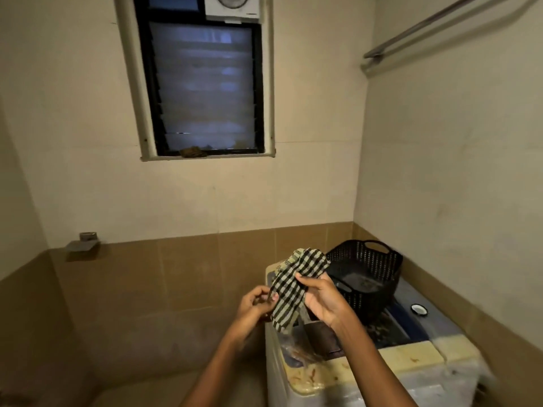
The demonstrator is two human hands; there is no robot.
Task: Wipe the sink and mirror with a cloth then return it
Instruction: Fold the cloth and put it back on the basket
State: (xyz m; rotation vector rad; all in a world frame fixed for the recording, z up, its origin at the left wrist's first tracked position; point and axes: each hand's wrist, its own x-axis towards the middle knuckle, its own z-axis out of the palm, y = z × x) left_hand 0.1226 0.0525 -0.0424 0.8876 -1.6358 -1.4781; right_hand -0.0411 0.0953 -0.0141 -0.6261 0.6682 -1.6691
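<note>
Checked cloth (pixel 295 284) was up in the air between both hands, over the near-left corner of the washing machine (pixel 390 365), not resting on anything. Right hand (pixel 321 301) gripped it from the right side: thumb across the front of the fabric near mid-height, the other fingers (pixel 316 292) curled behind, so a pinch on the cloth's middle. Upper end of the cloth bunched above the right thumb, lower end hung down past the palm. Left hand (pixel 254 304) sat just beside the cloth's left edge, fingertips drawn together and touching the fabric edge at about mid-height; looked like a light pinch on the edge, though the exact contact was partly hidden by the fingers themselves. Both forearms came in from the bottom of the frame and converged toward the cloth, wrists raised, right wrist bent inward with the back of the hand facing the camera, left palm turned toward the cloth. Black perforated basket (pixel 365 277) stood on the machine's top just behind and right of the cloth, apart from it. Small round white cap (pixel 418 309) lay on the lid right of the basket. Louvred window (pixel 202 86) on the far wall, metal rail (pixel 426 27) on the right wall.
</note>
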